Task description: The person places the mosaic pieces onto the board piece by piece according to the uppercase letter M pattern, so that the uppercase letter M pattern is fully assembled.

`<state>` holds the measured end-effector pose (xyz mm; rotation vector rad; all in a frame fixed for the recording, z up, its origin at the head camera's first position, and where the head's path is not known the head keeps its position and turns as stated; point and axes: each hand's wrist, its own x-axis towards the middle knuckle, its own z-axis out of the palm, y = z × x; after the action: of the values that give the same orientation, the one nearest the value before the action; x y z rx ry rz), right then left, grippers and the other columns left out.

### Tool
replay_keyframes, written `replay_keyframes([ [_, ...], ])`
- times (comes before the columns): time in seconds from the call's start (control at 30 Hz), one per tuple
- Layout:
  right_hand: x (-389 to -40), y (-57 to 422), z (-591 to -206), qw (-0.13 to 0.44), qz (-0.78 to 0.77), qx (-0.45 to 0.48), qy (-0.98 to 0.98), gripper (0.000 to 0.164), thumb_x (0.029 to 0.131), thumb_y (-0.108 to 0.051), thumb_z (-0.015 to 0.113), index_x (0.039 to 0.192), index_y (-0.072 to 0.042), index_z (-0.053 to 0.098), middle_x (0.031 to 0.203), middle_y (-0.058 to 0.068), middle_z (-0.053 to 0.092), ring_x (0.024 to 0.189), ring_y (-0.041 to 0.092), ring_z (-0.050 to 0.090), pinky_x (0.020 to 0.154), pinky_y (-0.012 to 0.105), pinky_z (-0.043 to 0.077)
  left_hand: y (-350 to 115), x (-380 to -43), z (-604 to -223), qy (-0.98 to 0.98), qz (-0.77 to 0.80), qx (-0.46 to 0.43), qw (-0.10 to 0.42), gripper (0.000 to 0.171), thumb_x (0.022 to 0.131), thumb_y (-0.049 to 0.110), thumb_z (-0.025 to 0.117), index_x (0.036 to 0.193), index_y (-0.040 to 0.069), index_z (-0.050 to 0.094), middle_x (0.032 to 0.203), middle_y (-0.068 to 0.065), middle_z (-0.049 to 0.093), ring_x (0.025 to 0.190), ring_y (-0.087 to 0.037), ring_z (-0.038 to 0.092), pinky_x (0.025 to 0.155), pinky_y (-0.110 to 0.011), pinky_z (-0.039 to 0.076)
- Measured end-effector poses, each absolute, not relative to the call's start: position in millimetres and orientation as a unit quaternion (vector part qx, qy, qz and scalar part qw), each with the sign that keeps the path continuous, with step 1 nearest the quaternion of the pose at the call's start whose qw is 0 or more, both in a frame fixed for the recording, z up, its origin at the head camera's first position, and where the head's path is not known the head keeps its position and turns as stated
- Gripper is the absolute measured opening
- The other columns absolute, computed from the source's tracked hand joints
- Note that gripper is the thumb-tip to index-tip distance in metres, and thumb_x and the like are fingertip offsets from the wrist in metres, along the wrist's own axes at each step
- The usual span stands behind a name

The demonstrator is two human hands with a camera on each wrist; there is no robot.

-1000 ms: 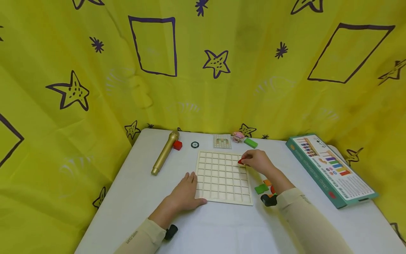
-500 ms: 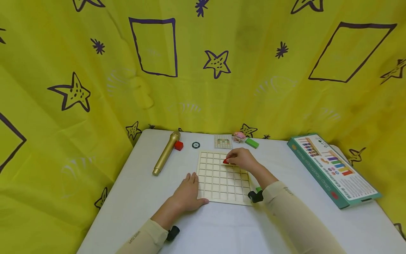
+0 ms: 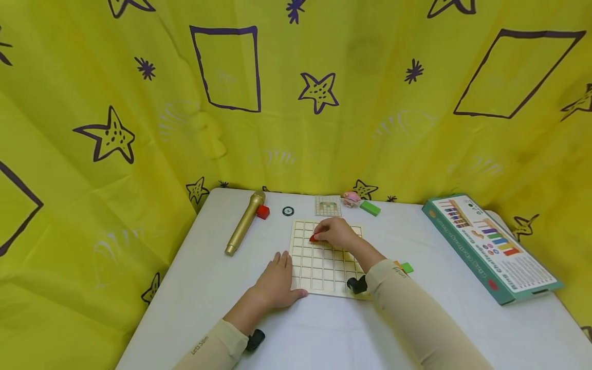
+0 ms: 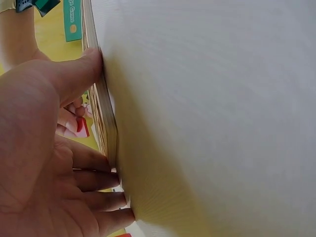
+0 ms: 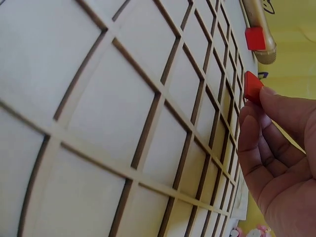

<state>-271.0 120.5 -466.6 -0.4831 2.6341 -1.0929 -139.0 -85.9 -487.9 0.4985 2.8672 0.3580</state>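
Red wooden block (image 3: 314, 238) pinched in right hand (image 3: 336, 233) over pale wooden grid board (image 3: 324, 277) — left hand (image 3: 276, 280) flat, fingers straight, bracing board's edge against sliding on white worktop (image 3: 222, 288).

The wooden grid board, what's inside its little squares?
The squares of the wooden grid board that show look empty. The right hand pinches a red block over it and hides some squares beneath.

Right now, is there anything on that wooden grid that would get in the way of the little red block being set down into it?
Nothing visible does. The right hand pinches the red block just above the grid board, whose visible cells are all empty. The left hand only rests against the board's left edge.
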Motion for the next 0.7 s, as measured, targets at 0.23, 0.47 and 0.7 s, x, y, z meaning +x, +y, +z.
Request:
replay_keyframes([
  [0.23, -269.7, 109.4, -469.8, 0.139, -0.378, -0.157, 0.902, 0.007, 0.091, -0.015, 0.076, 0.093, -0.009, 0.075, 0.086, -0.001, 0.070, 0.078, 0.015, 0.058, 0.070, 0.028, 0.049, -85.1, -139.3, -488.1, 0.973, 0.118, 0.166, 0.106, 0.102, 0.088, 0.058, 0.069, 0.149, -0.015, 0.032, 0.157, -0.029, 0.030, 0.146, -0.046, 0.026, 0.116, -0.051, 0.031],
  [0.47, -268.1, 105.6, -477.9, 0.136, -0.370, -0.159, 0.905, 0.006, 0.091, -0.015, 0.076, 0.092, -0.010, 0.075, 0.086, -0.001, 0.070, 0.081, 0.015, 0.058, 0.074, 0.031, 0.050, -84.6, -138.3, -488.1, 0.973, 0.123, 0.166, 0.105, 0.102, 0.088, 0.057, 0.069, 0.149, -0.015, 0.032, 0.157, -0.030, 0.030, 0.146, -0.046, 0.026, 0.116, -0.051, 0.030],
  [0.7, -268.1, 100.4, -476.6, 0.128, -0.354, -0.163, 0.912, 0.005, 0.092, -0.016, 0.074, 0.090, -0.011, 0.076, 0.085, -0.003, 0.069, 0.080, 0.015, 0.058, 0.078, 0.033, 0.051, -86.4, -139.4, -487.9, 0.972, 0.121, 0.170, 0.106, 0.102, 0.089, 0.058, 0.067, 0.149, -0.015, 0.031, 0.157, -0.030, 0.029, 0.147, -0.046, 0.025, 0.117, -0.051, 0.030],
])
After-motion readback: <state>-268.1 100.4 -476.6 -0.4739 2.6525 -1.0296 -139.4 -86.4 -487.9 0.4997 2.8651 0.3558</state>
